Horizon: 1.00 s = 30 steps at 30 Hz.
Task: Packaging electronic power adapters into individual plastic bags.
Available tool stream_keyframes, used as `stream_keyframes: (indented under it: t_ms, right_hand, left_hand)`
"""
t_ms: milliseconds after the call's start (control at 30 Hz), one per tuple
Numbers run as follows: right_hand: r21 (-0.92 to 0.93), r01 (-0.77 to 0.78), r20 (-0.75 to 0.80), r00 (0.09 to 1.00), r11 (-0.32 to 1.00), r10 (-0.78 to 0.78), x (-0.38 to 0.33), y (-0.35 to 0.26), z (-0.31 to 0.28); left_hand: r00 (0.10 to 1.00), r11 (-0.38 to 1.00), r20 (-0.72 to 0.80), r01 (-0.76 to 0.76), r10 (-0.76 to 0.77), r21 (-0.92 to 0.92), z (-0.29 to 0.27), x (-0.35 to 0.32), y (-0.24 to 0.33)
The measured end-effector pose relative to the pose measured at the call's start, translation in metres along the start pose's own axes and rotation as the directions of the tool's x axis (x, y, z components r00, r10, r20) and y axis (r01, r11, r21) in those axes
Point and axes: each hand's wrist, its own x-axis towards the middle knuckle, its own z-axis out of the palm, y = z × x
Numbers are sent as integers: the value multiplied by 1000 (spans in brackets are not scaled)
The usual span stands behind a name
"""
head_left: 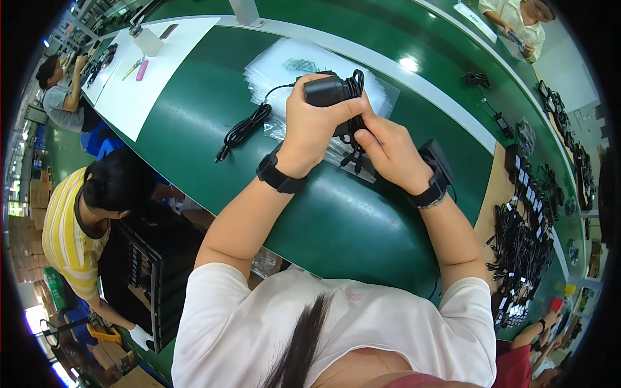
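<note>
Here, a black power adapter (pixel 328 90) is held above the green surface (pixel 336 220), near the middle of the view. The left hand (pixel 310 126) wraps it from the side, its fingers (pixel 336 111) clamped on the adapter's body. A coil of black cord (pixel 356 87) sits against the adapter's right end, and strands hang down from it. The right hand (pixel 388 152) meets these strands just below the adapter, its fingers (pixel 365 137) pinched together on the cord. Both wrists carry black bands.

Beneath the hands lies a stack of clear plastic bags (pixel 291 71), flat and rectangular, one showing a small greenish printed patch. To its left a second black cable (pixel 242 129) lies bundled on the surface, its plug end trailing toward the edge. A white strip borders the green belt on its far side. On the far left a white sheet (pixel 136 97) carries a pink marker (pixel 141 70) and a small white block.

At the right, many black cables with white tags (pixel 517 252) lie heaped on a wooden bench; their separate shapes are hard to make out. A black object behind the right wrist is mostly hidden. A person in a yellow striped shirt (pixel 68 239) bends at the lower left, and another person (pixel 521 22) is cut off at the top right.
</note>
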Motion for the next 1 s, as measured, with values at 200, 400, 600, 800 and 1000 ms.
stream_keyframes:
  t_ms: [200, 400, 600, 800, 1000]
  right_hand:
    - [-124, 103, -225, 966, 987, -129, 2, -20, -8]
    - [658, -731, 629, 665, 181, 402, 1, -11, -5]
    - [955, -294, 207, 758, 41, 618, 9, -7, 9]
    - [953, -150, -29, 820, 264, 572, 5, -14, 16]
    - [548, -146, -182, 940, 824, 287, 2, -9, 17]
  left_hand:
    - [958, 954, -41, -277, 283, 112, -4, 2, 22]
    - [835, 825, 21, -547, 549, 141, -11, -6, 23]
    - [863, 860, 174, -496, 474, 117, -2, -17, 0]
    - [990, 990, -60, -126, 130, 63, 10, -18, -3]
    - [999, 965, -1, 38, -39, -258, 14, -17, -13]
